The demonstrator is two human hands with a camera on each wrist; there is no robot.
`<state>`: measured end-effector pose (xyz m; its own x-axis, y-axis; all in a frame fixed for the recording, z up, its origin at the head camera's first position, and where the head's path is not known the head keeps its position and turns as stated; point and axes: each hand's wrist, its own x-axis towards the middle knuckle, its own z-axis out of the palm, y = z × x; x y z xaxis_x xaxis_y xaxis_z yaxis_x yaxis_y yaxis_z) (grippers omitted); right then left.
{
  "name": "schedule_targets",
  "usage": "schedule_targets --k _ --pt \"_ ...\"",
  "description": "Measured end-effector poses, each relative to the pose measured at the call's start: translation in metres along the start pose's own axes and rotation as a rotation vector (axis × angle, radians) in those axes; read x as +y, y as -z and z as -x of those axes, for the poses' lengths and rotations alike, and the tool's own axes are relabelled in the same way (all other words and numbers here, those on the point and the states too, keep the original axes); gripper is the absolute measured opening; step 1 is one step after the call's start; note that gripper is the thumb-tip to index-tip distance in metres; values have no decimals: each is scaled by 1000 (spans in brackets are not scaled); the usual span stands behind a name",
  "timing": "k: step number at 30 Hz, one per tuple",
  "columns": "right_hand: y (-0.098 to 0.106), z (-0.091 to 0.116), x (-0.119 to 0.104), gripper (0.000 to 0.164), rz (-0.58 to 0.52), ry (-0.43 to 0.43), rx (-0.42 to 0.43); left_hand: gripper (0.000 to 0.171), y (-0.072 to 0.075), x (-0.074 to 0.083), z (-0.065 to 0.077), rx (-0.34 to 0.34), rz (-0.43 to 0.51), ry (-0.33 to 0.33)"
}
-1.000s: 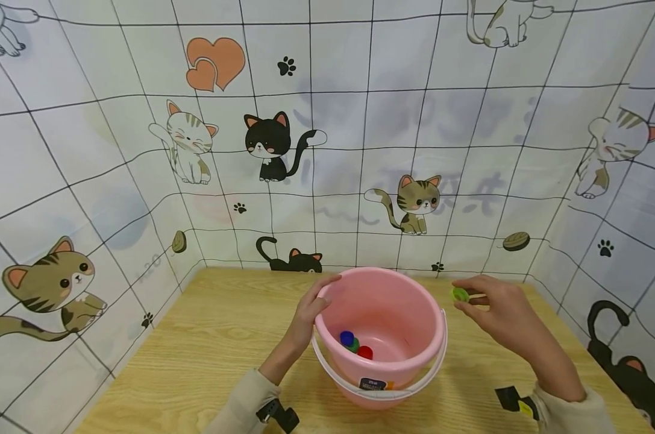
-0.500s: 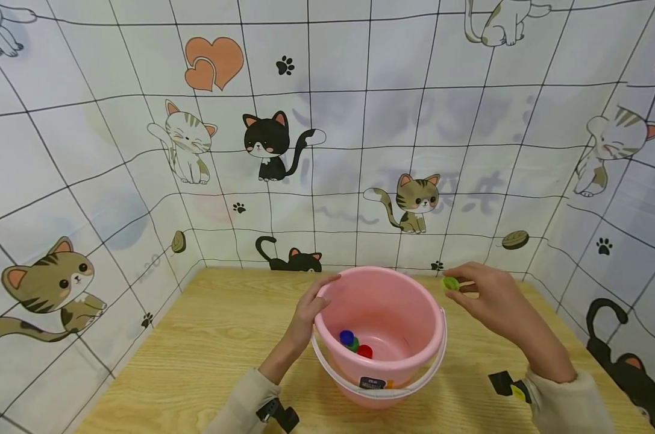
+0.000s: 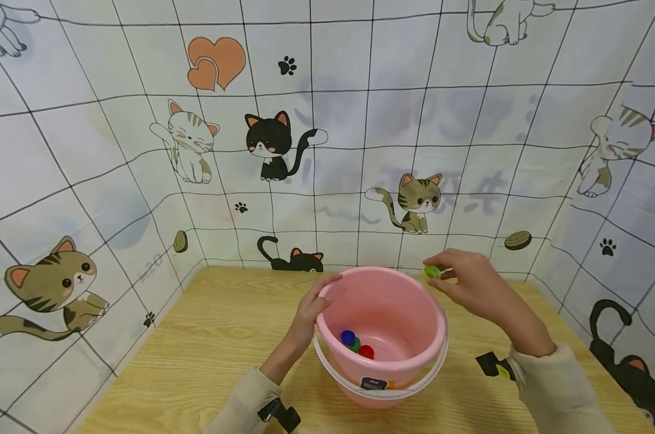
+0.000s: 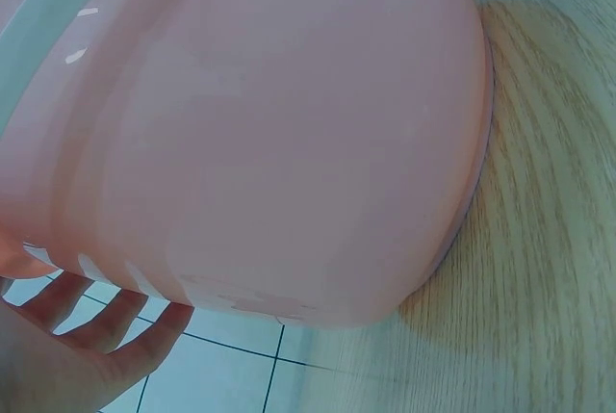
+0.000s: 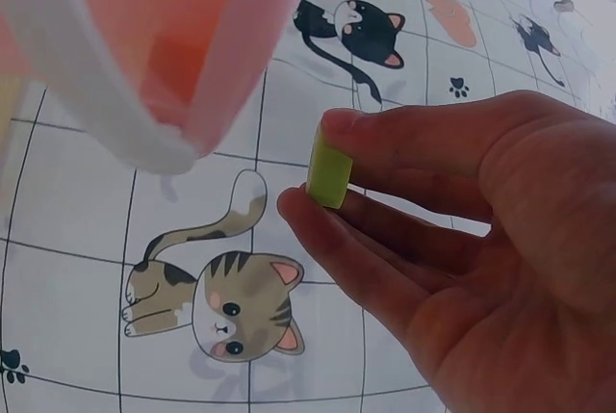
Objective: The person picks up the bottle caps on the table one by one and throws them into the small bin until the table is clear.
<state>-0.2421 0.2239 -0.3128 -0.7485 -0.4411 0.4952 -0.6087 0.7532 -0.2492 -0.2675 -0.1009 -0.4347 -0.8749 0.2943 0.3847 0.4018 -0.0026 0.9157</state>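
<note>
My left hand grips the rim of a pink bucket at its left side, with the thumb over the edge. In the left wrist view its fingers lie against the bucket's outer wall. Inside the bucket, low on the left, are a blue cap, a green cap and a red cap. My right hand pinches a yellow-green bottle cap between thumb and fingertips. That cap is held just outside the far right part of the rim, at about rim height.
A white handle hangs down over the bucket's near side. The bucket stands on a wood-grain table. Behind and on both sides rises a white gridded sheet printed with cats, hearts and paw prints.
My right hand has moved left and a little away from me with the yellow-green bottle cap, closer to the bucket's rim. My left hand, the bucket and the caps inside have stayed put.
</note>
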Motion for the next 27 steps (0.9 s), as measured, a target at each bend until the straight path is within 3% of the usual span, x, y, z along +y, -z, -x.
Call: schedule_targets --k 11,27 --pt "2 -32 -21 27 23 54 -77 52 0 0 1 12 3 13" --pt "-5 -59 -25 29 15 74 -143 53 1 -1 -1 -4 13 -11"
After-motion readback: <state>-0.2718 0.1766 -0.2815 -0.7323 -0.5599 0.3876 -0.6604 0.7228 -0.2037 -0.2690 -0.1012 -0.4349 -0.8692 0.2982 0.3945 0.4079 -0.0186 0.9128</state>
